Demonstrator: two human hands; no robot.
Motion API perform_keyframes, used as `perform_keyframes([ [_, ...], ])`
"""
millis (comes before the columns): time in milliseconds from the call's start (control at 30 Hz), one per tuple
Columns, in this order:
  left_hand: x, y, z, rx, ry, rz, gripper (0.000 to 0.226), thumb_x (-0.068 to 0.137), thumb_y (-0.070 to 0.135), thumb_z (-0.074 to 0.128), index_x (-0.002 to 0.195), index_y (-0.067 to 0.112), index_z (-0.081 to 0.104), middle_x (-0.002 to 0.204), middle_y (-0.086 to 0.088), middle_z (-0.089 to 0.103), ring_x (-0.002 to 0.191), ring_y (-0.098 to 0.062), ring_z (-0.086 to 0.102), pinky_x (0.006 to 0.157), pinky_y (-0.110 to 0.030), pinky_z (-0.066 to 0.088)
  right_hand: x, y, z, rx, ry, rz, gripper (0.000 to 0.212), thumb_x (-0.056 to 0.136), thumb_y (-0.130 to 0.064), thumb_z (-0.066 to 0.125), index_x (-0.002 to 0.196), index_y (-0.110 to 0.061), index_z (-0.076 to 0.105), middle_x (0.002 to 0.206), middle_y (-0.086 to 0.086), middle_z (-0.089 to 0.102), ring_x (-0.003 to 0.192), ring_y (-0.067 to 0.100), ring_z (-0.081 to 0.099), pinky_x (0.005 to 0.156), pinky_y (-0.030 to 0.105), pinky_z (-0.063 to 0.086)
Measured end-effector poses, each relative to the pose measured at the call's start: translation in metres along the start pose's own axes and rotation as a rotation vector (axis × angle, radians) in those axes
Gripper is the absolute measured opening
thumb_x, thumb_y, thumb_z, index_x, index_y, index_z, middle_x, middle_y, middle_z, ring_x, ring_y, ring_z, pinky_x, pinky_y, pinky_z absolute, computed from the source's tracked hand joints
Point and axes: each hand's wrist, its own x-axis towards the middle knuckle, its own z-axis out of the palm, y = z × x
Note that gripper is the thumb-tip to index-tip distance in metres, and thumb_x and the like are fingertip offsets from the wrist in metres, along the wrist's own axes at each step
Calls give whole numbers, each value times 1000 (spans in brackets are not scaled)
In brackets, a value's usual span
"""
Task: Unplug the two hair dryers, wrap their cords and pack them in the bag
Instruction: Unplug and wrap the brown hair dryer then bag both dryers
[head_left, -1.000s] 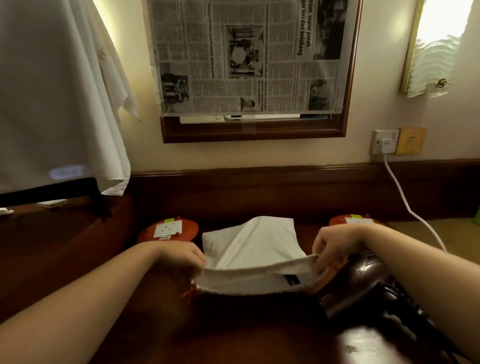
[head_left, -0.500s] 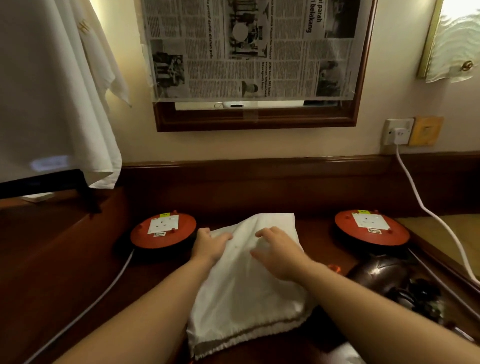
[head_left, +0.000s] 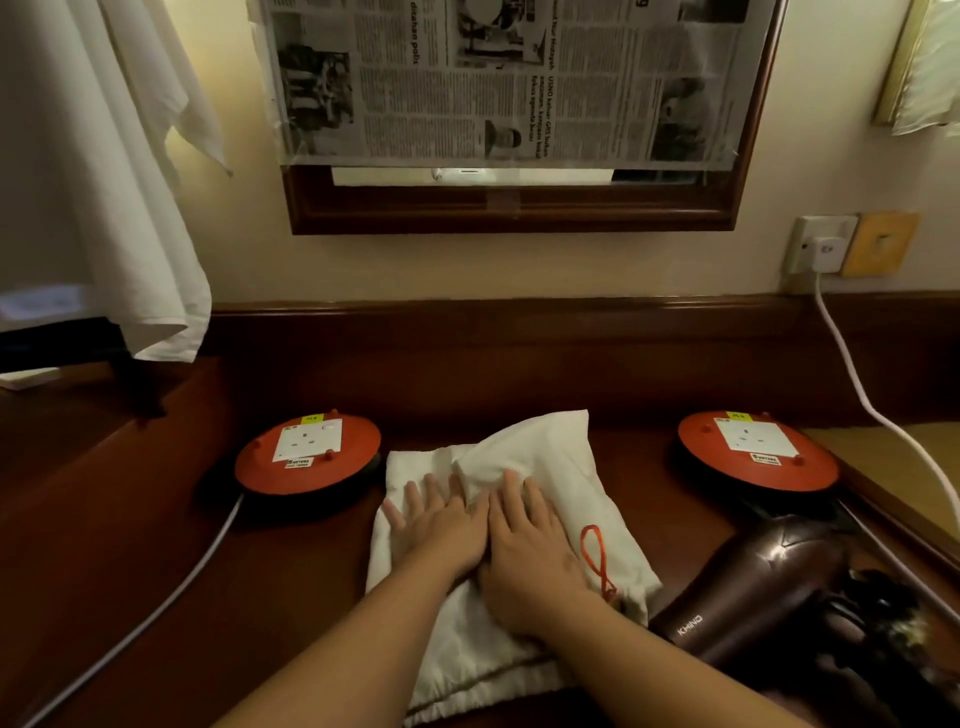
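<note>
While both palms are lying flat on it, the white cloth drawstring bag (head_left: 524, 467) is resting in the middle of the dark brown wooden desk (head_left: 130, 545), its hemmed mouth pointing toward the person and its far end bulging upward. The left hand (head_left: 441, 530) is pressing down on the bag with its fingers spread, and the right hand (head_left: 524, 551) is lying just beside it, fingers extended and close together, the two hands touching along their inner edges. Neither hand is gripping anything. A thin red drawstring cord (head_left: 597, 561) is looping across the cloth just to the right of the right hand.

To the right of the bag, a glossy dark brown hair dryer (head_left: 758, 587) with white lettering on its barrel is lying on its side on the desk, touching the bag's lower right corner; a dark tangle beside it is too dim to make out. A round red extension reel with a white socket plate (head_left: 309, 457) is sitting left of the bag, with a grey cable (head_left: 156, 608) running from it toward the near edge. A second matching red reel (head_left: 753, 452) is sitting to the right, behind the dryer. On the wall above, a white plug (head_left: 826, 252) is sitting in a wall socket, its white cable (head_left: 862, 400) trailing downward to the right. A newspaper sheet (head_left: 498, 78) is covering the wood-framed mirror.
</note>
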Motion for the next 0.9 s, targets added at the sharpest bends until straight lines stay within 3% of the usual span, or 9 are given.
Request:
perform_keyframes([
  [100,0,2,-3,51,-15,-30,71,104,67,5,168,37,13,179,-8,-7,164,-35,-13,124,-66,-14,-1,-5,-1,-106,-65,-23,80,102,-33,38,165,-9,-6,172,15,-19,155,36,-29,124,54,-17],
  [200,0,-5,1,10,113,29,62,109,56,15,167,34,24,178,-11,10,164,-37,3,128,-65,0,4,-4,2,-161,-39,-99,76,104,-33,39,165,-9,1,174,13,-9,157,31,-24,123,59,-18],
  [300,0,-12,2,-295,187,57,56,111,46,26,166,35,25,174,-5,29,161,-36,20,128,-57,18,19,2,3,-182,-5,-141,78,105,-30,39,165,-13,-8,174,10,-15,157,27,-24,123,61,-15],
  [367,-1,-14,3,-375,115,121,56,112,48,20,167,42,21,175,2,29,163,-33,14,131,-55,11,30,4,3,-227,-9,-160,82,104,-32,45,165,-15,-7,173,9,-18,157,28,-24,123,65,-13],
  [467,-4,-13,-1,-268,47,193,56,113,45,9,169,40,8,174,8,30,163,-16,18,132,-53,-5,43,1,2,-281,-26,-164,85,102,-42,51,166,-22,0,172,7,-21,157,28,-24,121,69,-10],
  [533,-3,-10,-6,-188,40,171,57,112,48,6,169,39,10,176,9,24,162,-15,18,131,-55,-5,46,2,1,-287,-41,-140,85,101,-46,52,166,-23,2,173,7,-18,159,29,-17,121,68,-6],
  [700,1,-7,-2,-78,93,119,62,108,63,12,159,43,42,170,0,34,156,-25,28,130,-52,10,46,7,-7,-325,-66,-127,83,99,-45,56,166,-21,14,173,8,18,158,33,16,123,67,0],
  [800,-3,-8,0,-10,134,112,63,107,63,9,155,46,45,166,-6,38,151,-28,32,127,-55,13,40,4,-12,-324,-84,-110,83,99,-41,59,166,-19,15,173,8,18,159,33,12,123,68,-7],
  [900,-5,-8,1,97,130,118,60,107,63,9,162,48,28,168,-7,32,153,-30,29,124,-61,12,19,-9,-20,-320,-85,-20,80,103,-39,52,165,-12,8,174,13,9,160,36,-5,122,68,-10],
])
